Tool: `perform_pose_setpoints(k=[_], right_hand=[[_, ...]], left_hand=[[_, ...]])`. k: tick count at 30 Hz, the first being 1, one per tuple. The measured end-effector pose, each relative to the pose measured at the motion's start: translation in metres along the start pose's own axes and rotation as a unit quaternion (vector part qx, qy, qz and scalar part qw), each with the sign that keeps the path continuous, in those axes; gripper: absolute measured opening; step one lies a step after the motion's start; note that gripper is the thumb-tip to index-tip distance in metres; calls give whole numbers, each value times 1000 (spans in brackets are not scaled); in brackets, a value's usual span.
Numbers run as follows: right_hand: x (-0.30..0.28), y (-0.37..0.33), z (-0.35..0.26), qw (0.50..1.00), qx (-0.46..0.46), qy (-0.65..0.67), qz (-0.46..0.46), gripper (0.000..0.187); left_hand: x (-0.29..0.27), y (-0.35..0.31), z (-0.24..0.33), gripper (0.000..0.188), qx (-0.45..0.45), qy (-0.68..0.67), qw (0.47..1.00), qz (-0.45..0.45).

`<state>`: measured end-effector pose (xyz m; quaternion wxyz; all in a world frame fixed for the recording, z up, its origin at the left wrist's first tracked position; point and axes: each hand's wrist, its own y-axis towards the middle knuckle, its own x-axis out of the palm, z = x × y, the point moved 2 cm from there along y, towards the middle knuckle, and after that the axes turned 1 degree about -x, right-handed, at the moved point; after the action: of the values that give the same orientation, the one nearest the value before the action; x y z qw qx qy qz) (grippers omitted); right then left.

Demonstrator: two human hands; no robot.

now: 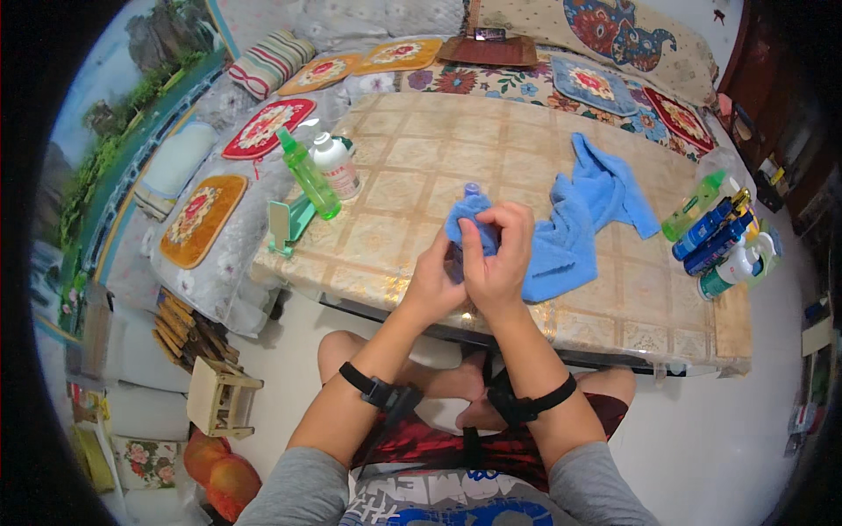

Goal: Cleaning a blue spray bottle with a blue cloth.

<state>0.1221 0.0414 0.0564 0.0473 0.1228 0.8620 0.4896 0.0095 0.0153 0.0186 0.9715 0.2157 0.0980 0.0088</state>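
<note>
My left hand (434, 273) grips a small purple bottle (472, 188) that pokes out just beyond both hands over the counter (399, 167), and my right hand (500, 263) pinches blue cloth (467, 210) around it, apparently wiping, so the next move likely calls for turning it steadily.

Pass: tabletop (377, 237) beside left hand (434, 285) | Block: blue towel (570, 250) right, bottle cluster (704, 226) beyond | Cluster gaps: unclear

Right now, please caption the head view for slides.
Left hand and right hand hold blue cloth against a bluish object above a table.
</note>
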Motion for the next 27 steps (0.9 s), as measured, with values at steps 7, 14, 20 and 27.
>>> perform_pose_setpoints(k=[7,14,20,27], right_hand=[[0,4,-10,992,-88,-71,-53,30],[-7,11,-11,991,-68,-68,-92,34],[-8,15,-6,995,-25,-36,-94,30],[-1,22,1,992,109,35,-46,19]], left_hand=[[-5,-1,-10,53,-4,110,994,8],[1,3,-3,68,52,169,983,42],[5,1,-2,68,47,169,983,56],[-2,2,-9,67,12,151,987,44]])
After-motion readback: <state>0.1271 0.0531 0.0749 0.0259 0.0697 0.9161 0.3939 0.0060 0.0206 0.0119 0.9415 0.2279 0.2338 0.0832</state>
